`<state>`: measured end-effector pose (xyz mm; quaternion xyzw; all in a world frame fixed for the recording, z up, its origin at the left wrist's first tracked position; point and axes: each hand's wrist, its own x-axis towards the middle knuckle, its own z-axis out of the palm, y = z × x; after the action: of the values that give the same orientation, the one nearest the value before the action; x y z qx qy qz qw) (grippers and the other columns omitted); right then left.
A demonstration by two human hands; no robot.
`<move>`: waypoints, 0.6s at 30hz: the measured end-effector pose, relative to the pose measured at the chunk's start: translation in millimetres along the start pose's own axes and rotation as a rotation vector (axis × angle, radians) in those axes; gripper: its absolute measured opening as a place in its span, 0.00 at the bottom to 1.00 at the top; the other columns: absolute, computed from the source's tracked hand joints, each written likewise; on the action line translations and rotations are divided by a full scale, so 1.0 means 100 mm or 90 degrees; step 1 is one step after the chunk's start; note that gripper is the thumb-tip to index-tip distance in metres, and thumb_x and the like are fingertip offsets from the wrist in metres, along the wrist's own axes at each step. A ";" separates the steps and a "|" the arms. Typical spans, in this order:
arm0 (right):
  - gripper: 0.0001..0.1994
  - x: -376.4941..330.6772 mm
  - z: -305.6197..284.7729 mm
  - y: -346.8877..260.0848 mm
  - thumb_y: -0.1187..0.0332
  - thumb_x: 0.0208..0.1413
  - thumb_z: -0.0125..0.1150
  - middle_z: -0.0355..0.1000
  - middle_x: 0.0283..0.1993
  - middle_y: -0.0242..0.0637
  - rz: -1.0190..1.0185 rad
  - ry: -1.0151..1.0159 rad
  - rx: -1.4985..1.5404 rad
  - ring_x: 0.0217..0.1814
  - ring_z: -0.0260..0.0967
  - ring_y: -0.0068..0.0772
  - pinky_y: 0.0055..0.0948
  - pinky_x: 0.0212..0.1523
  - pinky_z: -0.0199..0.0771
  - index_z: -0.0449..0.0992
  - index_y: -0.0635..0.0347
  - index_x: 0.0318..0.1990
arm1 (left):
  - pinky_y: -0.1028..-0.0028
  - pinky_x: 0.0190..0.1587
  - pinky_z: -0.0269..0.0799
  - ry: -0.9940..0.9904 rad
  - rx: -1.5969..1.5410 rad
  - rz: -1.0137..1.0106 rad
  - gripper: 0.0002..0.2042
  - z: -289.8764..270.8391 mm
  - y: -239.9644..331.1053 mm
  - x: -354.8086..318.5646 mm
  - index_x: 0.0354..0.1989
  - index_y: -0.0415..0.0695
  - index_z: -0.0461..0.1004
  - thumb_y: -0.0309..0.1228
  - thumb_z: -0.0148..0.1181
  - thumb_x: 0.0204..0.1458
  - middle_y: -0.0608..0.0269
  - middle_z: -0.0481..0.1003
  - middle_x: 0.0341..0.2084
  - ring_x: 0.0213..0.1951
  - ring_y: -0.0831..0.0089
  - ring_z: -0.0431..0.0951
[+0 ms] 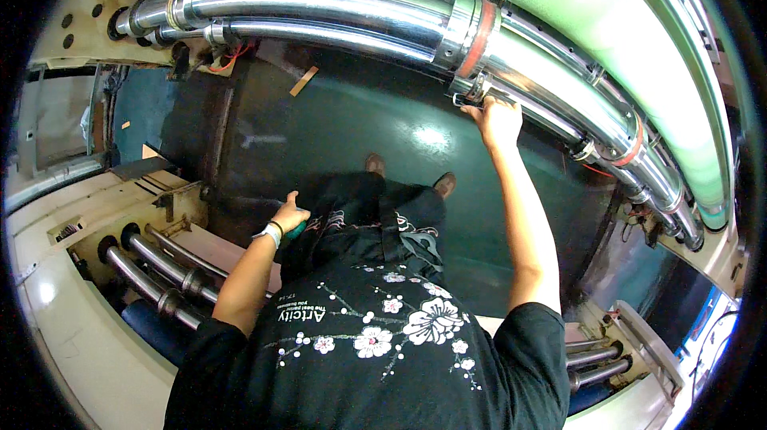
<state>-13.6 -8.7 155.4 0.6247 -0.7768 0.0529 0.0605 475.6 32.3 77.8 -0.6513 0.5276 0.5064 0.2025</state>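
While the view looks down past a black flowered shirt (375,350) to a dark green floor (359,126), the scene runs from cream-coloured machine housing (72,302) on the left to large pipes on the right. Low on the left, a few slim metal rollers (160,274) stick out of that housing. Just right of them, the left hand (289,214) hangs by the person's hip with its fingers curled shut around a small teal object (301,228), most of it hidden in the fist; a pale band sits on the wrist. Two feet show on the floor beyond. Further right, the right hand (497,120) is raised to the underside of the shiny steel pipes (335,11), fingers bent against a small metal clamp fitting (471,97) beside an orange-red ring (479,35); whether they grip it fully I cannot tell. A pale green pipe (607,23) arcs above.
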 end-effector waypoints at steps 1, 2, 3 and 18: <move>0.23 0.01 0.00 -0.01 0.43 0.35 0.59 0.69 0.16 0.39 -0.005 -0.010 0.005 0.23 0.69 0.35 0.31 0.33 0.61 0.70 0.58 0.18 | 0.68 0.50 0.60 0.003 0.024 0.007 0.41 -0.01 -0.03 0.04 0.60 0.40 0.42 0.35 0.55 0.36 0.39 0.64 0.46 0.49 0.52 0.66; 0.23 0.02 -0.02 0.00 0.43 0.35 0.59 0.69 0.16 0.39 -0.009 -0.021 0.008 0.23 0.69 0.36 0.31 0.32 0.62 0.70 0.58 0.18 | 0.67 0.53 0.58 -0.008 0.036 -0.008 0.40 -0.04 0.07 -0.01 0.60 0.40 0.43 0.35 0.56 0.36 0.37 0.61 0.50 0.52 0.51 0.63; 0.23 0.03 -0.05 -0.01 0.44 0.35 0.59 0.69 0.16 0.40 -0.013 -0.032 0.012 0.23 0.70 0.36 0.32 0.31 0.63 0.70 0.58 0.18 | 0.66 0.53 0.57 -0.004 0.051 -0.003 0.40 -0.06 0.09 0.01 0.60 0.40 0.43 0.35 0.55 0.36 0.37 0.61 0.50 0.52 0.51 0.63; 0.12 0.14 -0.26 0.00 0.59 0.47 0.54 0.71 0.26 0.43 -0.094 -0.223 0.007 0.29 0.71 0.39 0.35 0.28 0.70 0.71 0.59 0.27 | 0.66 0.55 0.56 -0.001 0.103 0.004 0.35 -0.16 0.11 0.18 0.58 0.42 0.50 0.39 0.53 0.39 0.40 0.61 0.51 0.54 0.51 0.61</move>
<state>-15.9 -17.6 183.0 0.6798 -0.7272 -0.0573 -0.0756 471.3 7.2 71.9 -0.6309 0.5686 0.4631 0.2533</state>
